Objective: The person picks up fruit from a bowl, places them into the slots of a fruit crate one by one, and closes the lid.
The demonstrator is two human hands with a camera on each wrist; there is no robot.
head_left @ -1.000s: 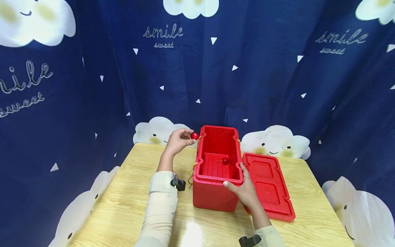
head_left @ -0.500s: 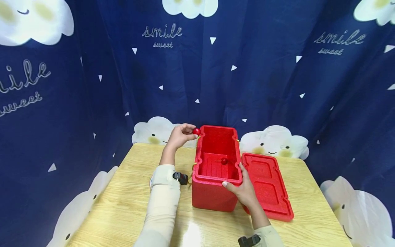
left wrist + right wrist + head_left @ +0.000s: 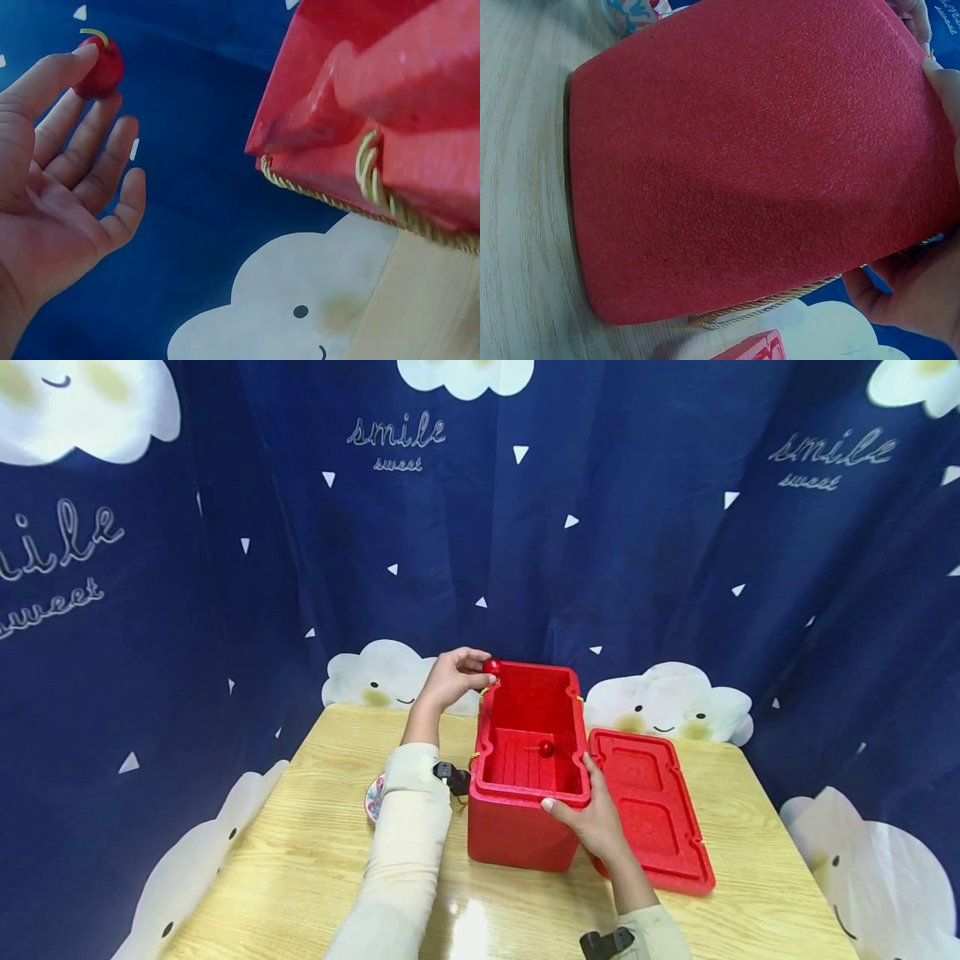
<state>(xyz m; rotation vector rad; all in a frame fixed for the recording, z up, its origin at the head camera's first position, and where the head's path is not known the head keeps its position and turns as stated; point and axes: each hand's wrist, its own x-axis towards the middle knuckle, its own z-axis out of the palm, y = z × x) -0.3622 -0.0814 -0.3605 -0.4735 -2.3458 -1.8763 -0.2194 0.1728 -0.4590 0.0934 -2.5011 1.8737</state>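
Observation:
My left hand (image 3: pixel 450 680) pinches a red cherry (image 3: pixel 105 70) with a short yellowish stem, between thumb and fingertips. In the head view it is at the far left corner of a red lidless box (image 3: pixel 517 837), level with the rim. Whether the fruit touches the rim I cannot tell. Another red cherry (image 3: pixel 547 748) with a thin stem lies on the ribbed floor inside the box. At the near right corner, my right hand (image 3: pixel 597 820) holds the box, thumb on the near rim and fingers along the right side.
A red lid (image 3: pixel 651 810) lies on the wooden table (image 3: pixel 277 860), right of the box. Gold rope (image 3: pixel 319 195) runs along the box's side. Partly hidden by the left sleeve is a round, patterned container (image 3: pixel 372 798). A blue curtain (image 3: pixel 480 527) hangs behind.
My left hand has moved up and to the right with its cherry, from beside the box to its far left corner. The patterned container has come into sight. My right hand stays put.

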